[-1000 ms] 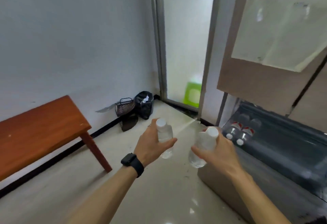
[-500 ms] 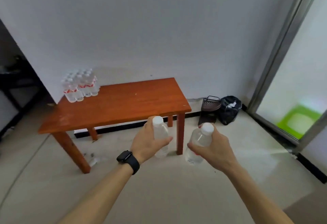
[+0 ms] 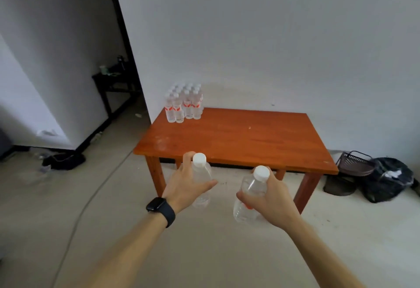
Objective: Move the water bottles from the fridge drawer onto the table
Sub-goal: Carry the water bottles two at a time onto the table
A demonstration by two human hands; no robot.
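Note:
My left hand [image 3: 185, 184] grips a clear water bottle [image 3: 202, 174] with a white cap, held upright in front of the table's near edge. A second clear bottle [image 3: 252, 187], tilted a little left, is held in my right hand [image 3: 270, 201]. Both bottles hang over the floor, short of the orange-brown wooden table [image 3: 238, 137]. At the table's far left corner stands a tight cluster of several water bottles [image 3: 184, 103] with red labels. The fridge drawer is out of view.
A dark wire basket [image 3: 354, 162] and a black rubbish bag [image 3: 388, 178] sit on the floor right of the table. A dark doorway with a small black table [image 3: 113, 83] opens at the left. Dark clutter [image 3: 63, 160] lies on the left floor.
The view has swung left, away from the fridge, and closer to the table, which now sits ahead. Both hands have kept their bottles throughout.

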